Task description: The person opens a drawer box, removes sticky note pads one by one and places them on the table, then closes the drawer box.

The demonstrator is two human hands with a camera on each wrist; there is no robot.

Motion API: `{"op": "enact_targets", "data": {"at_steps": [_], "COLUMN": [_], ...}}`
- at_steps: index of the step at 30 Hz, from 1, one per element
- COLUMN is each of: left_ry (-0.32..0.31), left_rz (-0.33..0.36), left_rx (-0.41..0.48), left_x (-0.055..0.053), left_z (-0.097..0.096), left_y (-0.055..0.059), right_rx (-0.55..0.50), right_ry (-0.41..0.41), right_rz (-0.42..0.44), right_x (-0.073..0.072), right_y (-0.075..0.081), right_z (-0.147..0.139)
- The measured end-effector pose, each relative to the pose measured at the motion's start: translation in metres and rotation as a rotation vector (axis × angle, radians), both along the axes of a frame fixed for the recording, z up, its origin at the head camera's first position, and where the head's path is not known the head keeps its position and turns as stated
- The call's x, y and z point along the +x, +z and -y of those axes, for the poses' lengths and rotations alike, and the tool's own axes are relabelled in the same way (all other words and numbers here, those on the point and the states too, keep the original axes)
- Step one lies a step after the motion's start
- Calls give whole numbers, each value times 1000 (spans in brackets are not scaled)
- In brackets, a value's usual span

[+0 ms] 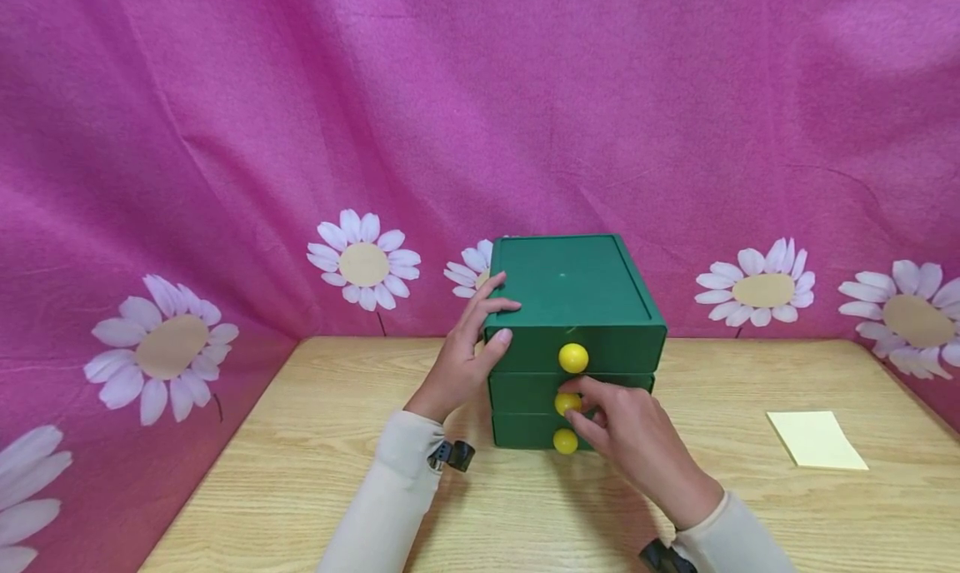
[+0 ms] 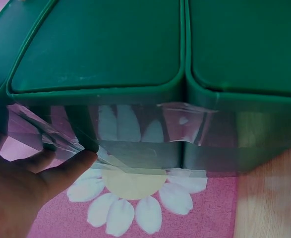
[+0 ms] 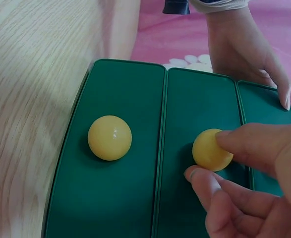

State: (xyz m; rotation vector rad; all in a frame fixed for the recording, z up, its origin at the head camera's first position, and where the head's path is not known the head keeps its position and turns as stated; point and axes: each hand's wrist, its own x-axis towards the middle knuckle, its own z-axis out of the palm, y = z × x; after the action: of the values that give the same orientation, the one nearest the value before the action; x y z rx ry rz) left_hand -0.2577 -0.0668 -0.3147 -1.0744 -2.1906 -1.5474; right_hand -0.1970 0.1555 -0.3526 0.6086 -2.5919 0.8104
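A green box of three stacked drawers [image 1: 570, 281] stands on the table, each drawer front bearing a round yellow knob. The left hand [image 1: 465, 356] rests against its left side, with fingertips at the top edge and the thumb at the front corner. In the left wrist view, the fingers [image 2: 68, 168] touch the glossy side wall. Thumb and index finger of the right hand [image 1: 633, 431] pinch the middle yellow knob [image 3: 209, 151]. Above it is the top yellow knob [image 1: 573, 358], and below it the bottom yellow knob [image 3: 109, 138]. All three drawers look closed.
A pale yellow pad of paper [image 1: 817, 440] lies on the wooden table [image 1: 300, 473] to the right. Behind and at the sides hangs a pink cloth [image 1: 480, 123] printed with white flowers.
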Motion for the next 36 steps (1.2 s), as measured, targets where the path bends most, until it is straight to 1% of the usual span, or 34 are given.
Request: {"op": "enact_targets", "data": {"at_steps": [6,9,15,16,22,23,36], "left_ry": [4,5,9,11,5,2,-1], "left_rz": [-2,-1,6,2,3,7,3], "left_rx": [4,10,11,10,14,16,10], "left_x": [0,0,0,-3,-4,0,0], "left_z": [0,0,0,0,0,-1,-1], "left_y": [0,-1,0,-4,-4,-1,0], "right_rx": [13,14,9,11,19,22,67], "right_ry": [43,50,44,43,24,23,16], "right_rz": [-17,-19,-10,-9,-6,-7,-60], "right_x": [-2,-2,-3,-3,-4,-3,0], "right_y": [-1,-1,-1,-1,-2,-2,-2], "right_z": [0,0,0,1,1,1,3]}}
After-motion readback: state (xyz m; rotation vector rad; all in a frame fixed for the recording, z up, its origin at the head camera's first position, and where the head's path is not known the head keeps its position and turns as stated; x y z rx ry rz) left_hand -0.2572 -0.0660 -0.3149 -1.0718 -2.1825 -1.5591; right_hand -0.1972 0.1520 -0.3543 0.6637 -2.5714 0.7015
